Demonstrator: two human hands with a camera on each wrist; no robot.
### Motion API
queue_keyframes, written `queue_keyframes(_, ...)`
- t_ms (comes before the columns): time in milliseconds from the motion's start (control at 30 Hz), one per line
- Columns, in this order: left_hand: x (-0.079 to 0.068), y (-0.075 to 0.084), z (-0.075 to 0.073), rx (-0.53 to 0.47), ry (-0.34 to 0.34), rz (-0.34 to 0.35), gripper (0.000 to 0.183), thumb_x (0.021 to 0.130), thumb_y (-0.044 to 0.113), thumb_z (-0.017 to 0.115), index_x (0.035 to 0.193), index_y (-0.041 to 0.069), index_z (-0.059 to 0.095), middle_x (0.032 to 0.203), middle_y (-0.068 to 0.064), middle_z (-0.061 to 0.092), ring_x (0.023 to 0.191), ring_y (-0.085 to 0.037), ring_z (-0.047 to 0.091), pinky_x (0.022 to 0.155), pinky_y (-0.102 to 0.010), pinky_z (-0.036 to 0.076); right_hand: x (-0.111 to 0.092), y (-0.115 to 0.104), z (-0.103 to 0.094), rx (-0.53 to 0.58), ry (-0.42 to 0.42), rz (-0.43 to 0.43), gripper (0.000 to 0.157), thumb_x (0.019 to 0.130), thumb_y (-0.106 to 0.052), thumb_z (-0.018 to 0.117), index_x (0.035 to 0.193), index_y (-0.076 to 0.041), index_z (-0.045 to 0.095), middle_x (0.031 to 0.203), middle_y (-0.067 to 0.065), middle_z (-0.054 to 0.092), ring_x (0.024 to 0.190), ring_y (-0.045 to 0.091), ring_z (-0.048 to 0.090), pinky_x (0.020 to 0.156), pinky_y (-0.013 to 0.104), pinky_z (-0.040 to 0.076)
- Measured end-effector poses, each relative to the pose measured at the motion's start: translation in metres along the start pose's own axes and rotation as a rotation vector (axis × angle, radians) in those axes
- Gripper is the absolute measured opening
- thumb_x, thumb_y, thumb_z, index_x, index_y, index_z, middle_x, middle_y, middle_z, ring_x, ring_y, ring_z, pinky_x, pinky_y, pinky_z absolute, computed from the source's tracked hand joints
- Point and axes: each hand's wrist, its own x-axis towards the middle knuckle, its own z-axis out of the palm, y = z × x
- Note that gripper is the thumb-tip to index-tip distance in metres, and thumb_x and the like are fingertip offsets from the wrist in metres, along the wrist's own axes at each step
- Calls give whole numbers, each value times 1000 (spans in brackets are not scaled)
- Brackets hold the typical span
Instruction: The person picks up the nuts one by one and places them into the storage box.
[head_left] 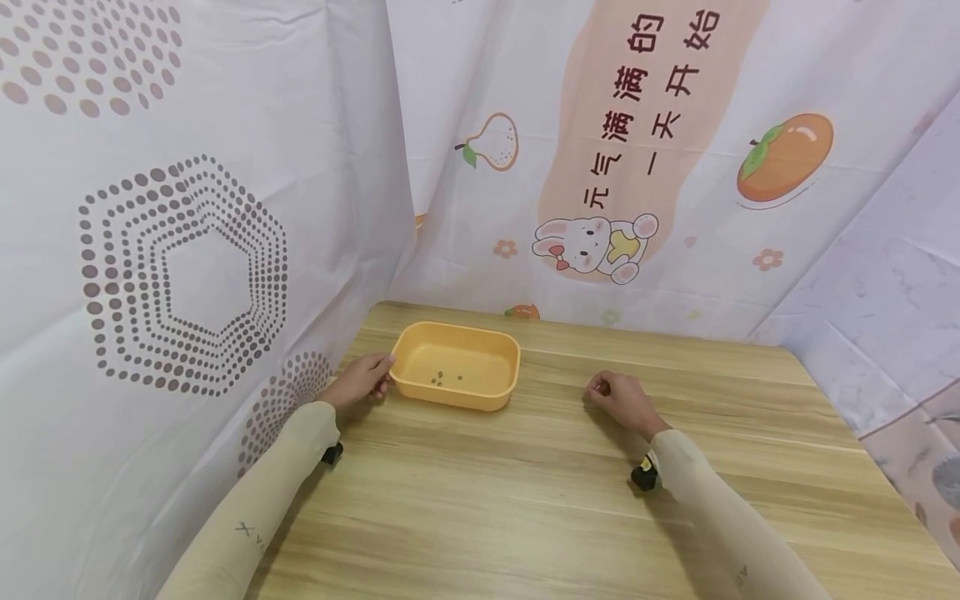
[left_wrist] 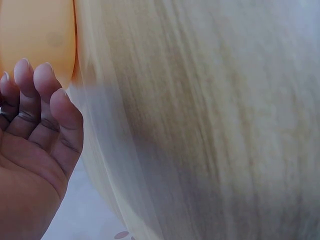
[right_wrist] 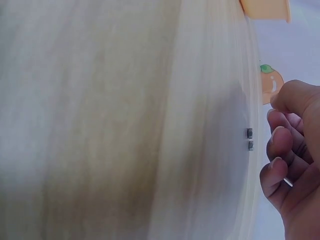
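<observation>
My left hand point(head_left: 362, 383) holds the left rim of a shallow yellow plastic tray point(head_left: 501, 398), thumb at the rim. Its bent fingers point(left_wrist: 44, 82) lie by the tray's outer wall in the left wrist view, where the thumb is out of sight. Several tiny dark metal pieces, apparently nuts point(head_left: 439, 375), lie scattered on the tray floor. To the right of the tray, my right hand point(head_left: 624, 403) is low over the table with its fingers curled. Near its fingertips, two small metal nuts point(right_wrist: 250, 133) stand on the wood. Whether anything is inside the curled fingers is hidden.
The wood-grain table point(head_left: 480, 492) ends at a printed cloth point(head_left: 465, 242) hanging behind it. Another white cloth point(head_left: 210, 283) with dot patterns hangs close along the left side, beside my left arm. A pale cloth point(head_left: 885, 317) borders the right.
</observation>
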Motion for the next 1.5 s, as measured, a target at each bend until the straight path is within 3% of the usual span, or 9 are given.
queue_keyframes(433,1,-1,1,-28,13,-12,41,104,38,37,95,2,55,80,-17,57,61,-17,53,52,-27,48,6,-11,3,38,-23,27,7,91,-18,65,90,-11,66,76,-5,62,67,11,56,60,29,47)
queue_keyframes(967,1,-1,0,-42,10,-15,42,104,39,37,95,1,55,81,-18,57,61,-18,52,52,-26,48,14,-24,11,38,-8,-14,4,91,-19,65,89,-15,66,74,-6,60,66,11,54,59,28,46)
queue_keyframes(1500,0,2,0,-1,20,-41,42,104,38,37,95,1,56,75,-9,57,62,-19,54,55,-31,50,22,-43,15,18,12,-78,4,89,-17,67,87,-13,67,73,-7,61,65,7,53,58,25,45)
